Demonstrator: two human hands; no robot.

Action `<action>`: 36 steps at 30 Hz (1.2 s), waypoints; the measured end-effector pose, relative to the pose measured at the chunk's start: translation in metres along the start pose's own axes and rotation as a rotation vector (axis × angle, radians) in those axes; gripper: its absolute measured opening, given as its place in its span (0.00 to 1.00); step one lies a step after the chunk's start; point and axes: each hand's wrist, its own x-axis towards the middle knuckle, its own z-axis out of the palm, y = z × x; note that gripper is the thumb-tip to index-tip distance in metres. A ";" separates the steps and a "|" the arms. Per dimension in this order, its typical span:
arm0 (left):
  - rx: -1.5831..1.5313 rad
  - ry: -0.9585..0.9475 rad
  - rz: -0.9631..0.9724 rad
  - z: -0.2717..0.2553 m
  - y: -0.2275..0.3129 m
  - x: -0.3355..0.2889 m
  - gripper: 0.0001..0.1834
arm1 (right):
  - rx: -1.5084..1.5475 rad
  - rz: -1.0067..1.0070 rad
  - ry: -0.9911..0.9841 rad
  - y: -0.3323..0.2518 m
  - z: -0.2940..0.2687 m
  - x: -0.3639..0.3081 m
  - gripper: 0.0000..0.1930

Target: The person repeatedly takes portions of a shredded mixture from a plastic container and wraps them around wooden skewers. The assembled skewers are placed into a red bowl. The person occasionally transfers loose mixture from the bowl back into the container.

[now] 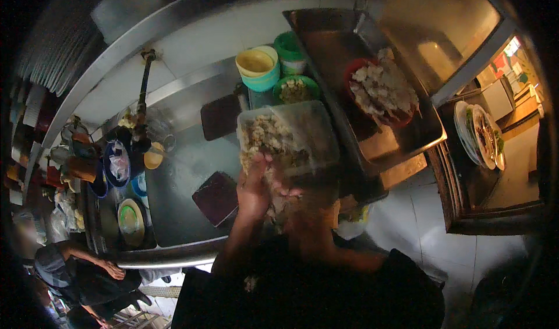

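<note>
A clear plastic tub (323, 125) with pale chopped food (269, 132) in it sits on the steel counter in front of me. My left hand (254, 186) is at the tub's near left corner, palm turned inward and fingers stretched toward the food. Close beside it on the right is my right hand (297, 204), smeared by motion, with its fingertips toward the left hand. Pale bits show between the two hands, but whether either hand grips them is unclear. Behind the tub stands a green bowl (314, 89) of chopped food.
Yellow and turquoise bowls (256, 73) are stacked at the back. On the right, a deep steel pan (372, 148) holds a red bowl (350, 73) heaped with pale food. Plates (474, 134) stand farther right. Two dark square pieces (216, 198) lie left. Another person's hand (112, 269) shows lower left.
</note>
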 end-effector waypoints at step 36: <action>-0.105 -0.112 0.084 -0.041 -0.001 0.031 0.34 | -0.275 0.035 0.340 0.015 -0.109 0.003 0.06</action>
